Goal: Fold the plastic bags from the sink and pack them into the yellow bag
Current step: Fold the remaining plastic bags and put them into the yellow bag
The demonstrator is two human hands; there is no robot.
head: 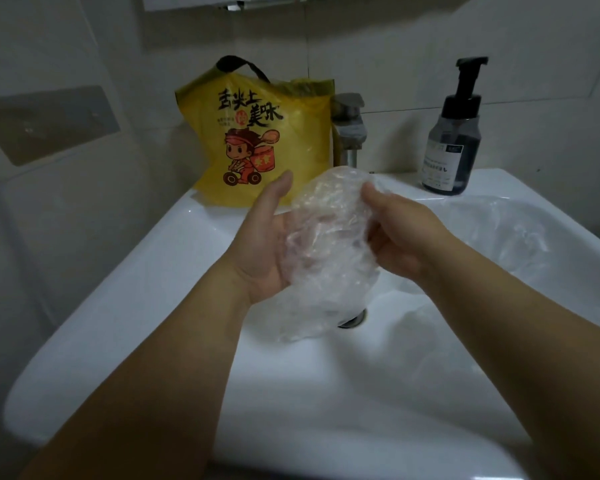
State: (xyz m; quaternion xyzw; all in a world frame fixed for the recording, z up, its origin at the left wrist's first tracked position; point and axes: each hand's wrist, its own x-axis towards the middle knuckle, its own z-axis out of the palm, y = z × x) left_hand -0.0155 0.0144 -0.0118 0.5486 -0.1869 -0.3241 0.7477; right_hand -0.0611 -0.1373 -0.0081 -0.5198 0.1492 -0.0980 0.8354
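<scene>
Between your hands: a crumpled clear plastic bag [329,258] hangs above the sink [118,271], over the drain [354,320].
Left hand [267,237]: your palm faces up and the fingers lie nearly straight under the bag's left side, thumb raised. It carries the bag rather than gripping it.
Right hand [399,237]: your thumb and curled fingers pinch the bag's right edge.
Past your left thumb: the yellow bag [264,140] stands on the sink's back ledge, near the clear bag but apart from it. You cannot tell from here how wide its mouth is.
Right of your right fingers: loose plastic [492,230] lies in the basin, untouched.
Progress: by my judgement you are early in this bag's fold. It is bunched, not flat, and not yet packed. The plastic in the basin is left too. What the yellow bag already holds is hidden.
</scene>
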